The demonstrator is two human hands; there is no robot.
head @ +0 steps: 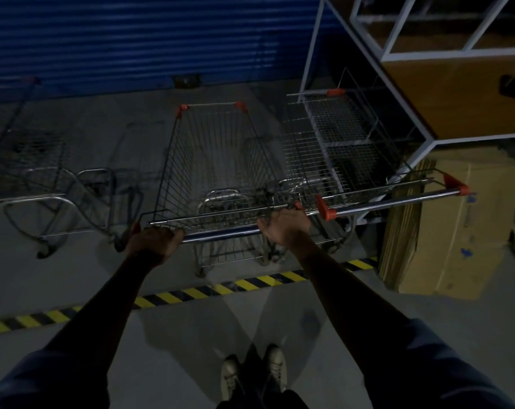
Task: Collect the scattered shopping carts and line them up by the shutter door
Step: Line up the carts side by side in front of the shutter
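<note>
A wire shopping cart with orange corner caps stands straight ahead, nose toward the blue shutter door. My left hand and my right hand both grip its blue handle bar, one at each end. A second cart is parked close on its right, its handle level with mine. A third cart stands to the left, apart and dimly lit.
A yellow-black hazard stripe runs across the floor under the cart's rear wheels. White metal shelving with cardboard boxes fills the right side. My shoes stand behind the stripe. The scene is dark.
</note>
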